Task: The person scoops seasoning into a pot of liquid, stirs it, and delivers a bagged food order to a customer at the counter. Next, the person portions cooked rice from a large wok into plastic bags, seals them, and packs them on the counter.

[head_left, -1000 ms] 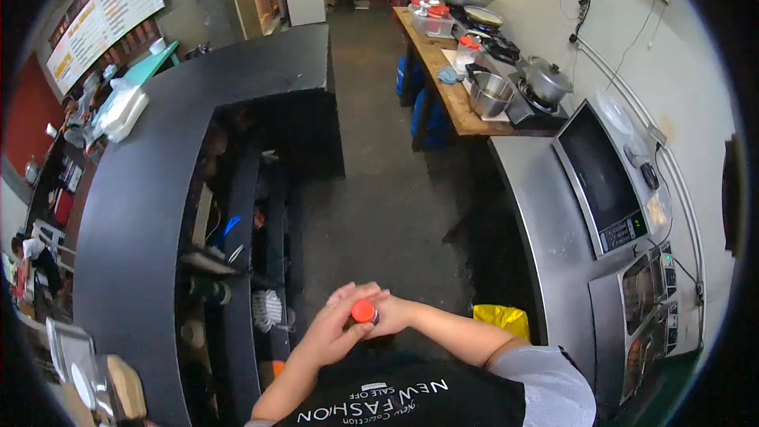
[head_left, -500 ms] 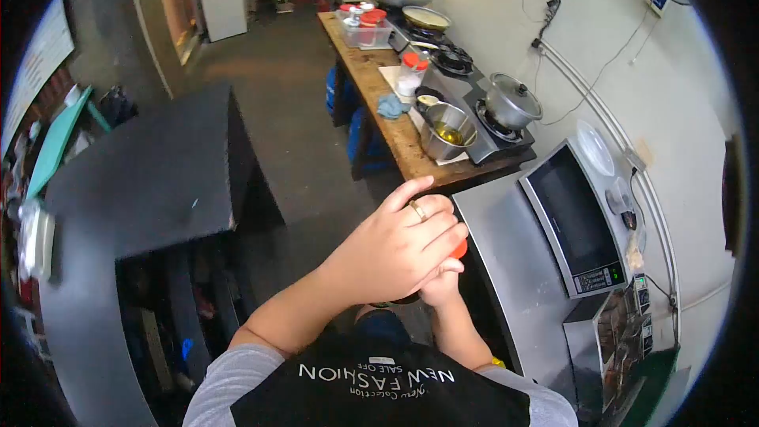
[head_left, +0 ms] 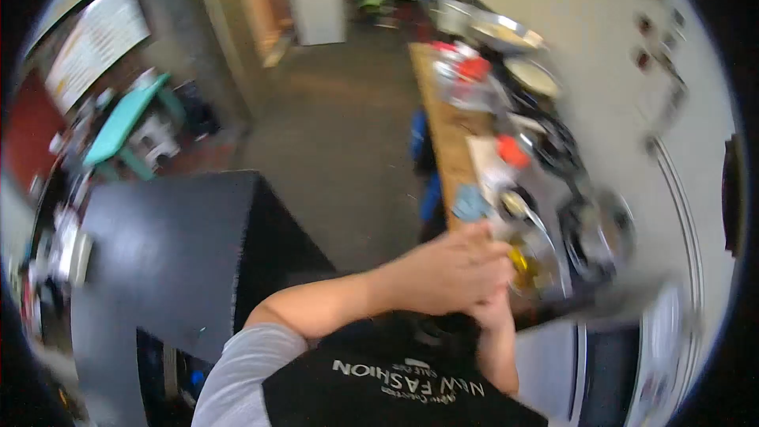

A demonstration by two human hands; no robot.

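My left hand [head_left: 443, 275] is closed and lies over my right hand [head_left: 495, 310], in front of the black shirt. Motion blur smears the fingers of both hands. What they clasp is hidden now; half a second ago a bit of something red showed between them. Just past the fingers stands a metal pot [head_left: 545, 269] with yellow oil in it. A blue cloth [head_left: 471, 202] lies on the wooden table [head_left: 449, 154] beyond the hands. Near it is a container with a red lid [head_left: 512, 151].
Gas burners [head_left: 553, 142] line the wall, with a lidded pot [head_left: 605, 229] and a wide pan [head_left: 506, 32] on them. A black counter [head_left: 166, 245] stands at the left. A grey floor [head_left: 340, 126] runs between. Beyond are a green bench [head_left: 126, 122] and a white chest [head_left: 319, 14].
The view has swung and blurred, so the stove table now lies closer and further right. My clasped hands have moved toward the oil pot. The red bit between them no longer shows.
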